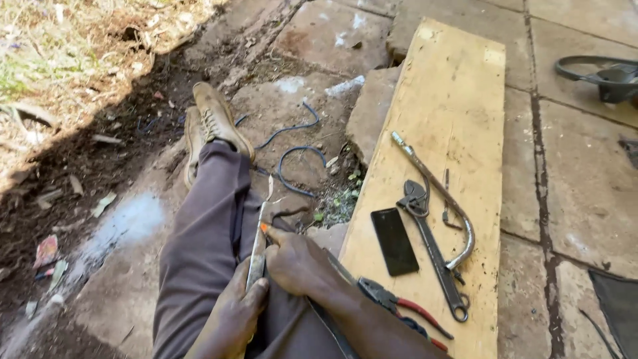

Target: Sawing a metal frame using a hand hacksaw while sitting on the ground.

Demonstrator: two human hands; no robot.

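Gripping a long, flat grey metal strip (256,256) over the lap, the left hand (232,319) is closed around its lower end while the right hand (296,262) pinches a small orange-tipped tool (264,228) against it; work looks mid-way. Beside lies a pale wooden plank (452,100) with adjustable wrench (432,249), red-handled pliers (399,307), black phone (394,241)

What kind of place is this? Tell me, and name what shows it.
Probably an outdoor, makeshift repair spot: cracked concrete slabs beside littered dirt, a pale wooden plank bearing a grey metal wrench and red-handled pliers, and a black steering wheel.
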